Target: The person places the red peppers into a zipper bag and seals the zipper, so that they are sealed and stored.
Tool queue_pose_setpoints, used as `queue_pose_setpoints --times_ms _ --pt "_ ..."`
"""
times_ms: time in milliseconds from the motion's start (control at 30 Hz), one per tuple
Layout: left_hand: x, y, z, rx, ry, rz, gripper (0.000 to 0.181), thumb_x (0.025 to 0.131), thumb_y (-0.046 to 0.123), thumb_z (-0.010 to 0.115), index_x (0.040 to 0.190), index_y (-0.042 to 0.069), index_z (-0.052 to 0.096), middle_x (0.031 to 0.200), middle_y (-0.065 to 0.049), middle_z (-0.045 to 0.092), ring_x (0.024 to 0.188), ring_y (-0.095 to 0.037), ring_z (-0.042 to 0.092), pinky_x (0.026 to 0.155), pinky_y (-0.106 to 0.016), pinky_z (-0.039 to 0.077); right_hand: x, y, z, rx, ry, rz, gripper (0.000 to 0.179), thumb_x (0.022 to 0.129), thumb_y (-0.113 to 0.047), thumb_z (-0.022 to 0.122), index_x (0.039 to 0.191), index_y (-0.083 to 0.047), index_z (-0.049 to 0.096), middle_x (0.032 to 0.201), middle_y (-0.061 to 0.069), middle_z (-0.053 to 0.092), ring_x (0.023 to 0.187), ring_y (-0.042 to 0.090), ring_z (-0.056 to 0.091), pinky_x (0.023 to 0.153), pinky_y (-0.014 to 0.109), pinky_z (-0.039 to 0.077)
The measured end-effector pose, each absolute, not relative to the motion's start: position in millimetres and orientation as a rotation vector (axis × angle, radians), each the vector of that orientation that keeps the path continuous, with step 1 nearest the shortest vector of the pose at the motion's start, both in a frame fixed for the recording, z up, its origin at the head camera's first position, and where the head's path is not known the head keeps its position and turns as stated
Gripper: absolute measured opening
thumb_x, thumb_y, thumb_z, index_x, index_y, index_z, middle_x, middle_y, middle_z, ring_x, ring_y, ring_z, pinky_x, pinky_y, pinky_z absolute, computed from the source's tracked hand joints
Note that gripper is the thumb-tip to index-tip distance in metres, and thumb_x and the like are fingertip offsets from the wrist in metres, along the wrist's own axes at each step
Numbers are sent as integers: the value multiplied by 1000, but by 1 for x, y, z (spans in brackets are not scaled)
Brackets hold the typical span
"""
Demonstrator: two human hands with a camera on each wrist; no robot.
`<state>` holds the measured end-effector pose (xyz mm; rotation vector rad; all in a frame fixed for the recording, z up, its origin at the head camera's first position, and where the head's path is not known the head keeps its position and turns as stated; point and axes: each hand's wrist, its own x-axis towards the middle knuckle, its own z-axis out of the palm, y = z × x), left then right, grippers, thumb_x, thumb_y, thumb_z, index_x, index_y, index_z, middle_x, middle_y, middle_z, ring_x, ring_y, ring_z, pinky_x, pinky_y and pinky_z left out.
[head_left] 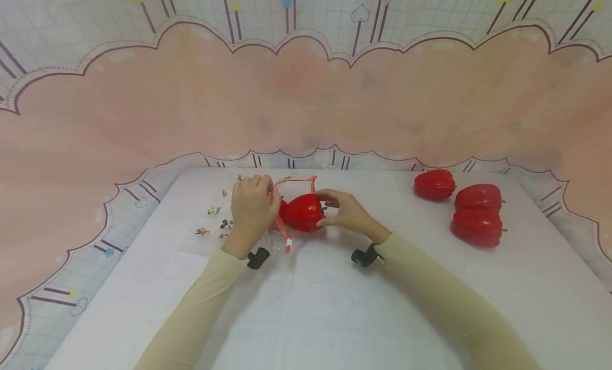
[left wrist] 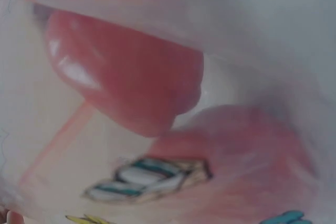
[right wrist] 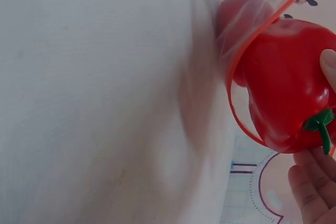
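My right hand [head_left: 346, 213] grips a red bell pepper [head_left: 304, 212] by its stem end, with the green stem facing the palm. The pepper's blunt end sits inside the mouth of a see-through plastic bag [head_left: 193, 245] printed with small cartoon figures. A red zip strip [head_left: 283, 226] edges that mouth and loops around the pepper. My left hand [head_left: 255, 208] pinches the bag at this strip, its fingertips mostly hidden behind the hand. Deeper in the bag lies a second red bell pepper [left wrist: 252, 150], blurred through the plastic in the left wrist view.
Three more red bell peppers lie at the back right of the white table [head_left: 315, 311]: one bell pepper [head_left: 434, 185] farther back, two side by side nearer. A patterned curtain [head_left: 306, 104] hangs behind the table. Black wrist cameras hang below both wrists.
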<state>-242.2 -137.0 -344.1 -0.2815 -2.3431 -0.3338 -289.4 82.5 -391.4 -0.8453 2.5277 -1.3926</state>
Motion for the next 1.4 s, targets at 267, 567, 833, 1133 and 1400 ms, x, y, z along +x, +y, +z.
queue_pose_setpoints --times_ms 267,567,833,1133,1400 --pt "-241 -136 -344 -281 -2344 -326 9 84 11 58 78 4 57 71 -13 62 69 -28 53 70 -40 45 -292 83 -397 -838 2572 -1285 68 75 -13 78 135 -9 48 130 12 58 117 26 59 95 37 49" --pt "-241 -135 -344 -282 -2349 -327 9 84 11 59 79 4 57 72 -13 62 71 -29 54 73 -40 46 -291 80 -398 -871 2579 -1342 52 76 -8 76 125 -3 58 122 14 64 111 27 61 92 37 51" --pt "-239 -133 -344 -276 -2365 -340 10 84 12 59 79 4 56 71 -12 61 71 -29 53 73 -41 45 -291 65 -399 -779 2602 -1385 47 76 -9 76 120 -3 61 118 14 66 108 26 64 90 35 52" --pt "-240 -134 -345 -267 -2351 -344 9 83 11 61 79 4 56 69 -12 59 68 -28 52 69 -39 44 -291 58 -399 -722 2531 -1439 52 76 -7 75 124 -4 57 121 13 64 112 26 62 91 34 51" --pt "-239 -135 -346 -263 -2354 -351 9 84 11 59 78 4 56 68 -12 59 68 -28 51 69 -39 42 -294 63 -403 -629 2301 -1594 48 81 1 67 127 -2 55 126 17 60 115 28 60 94 34 49"
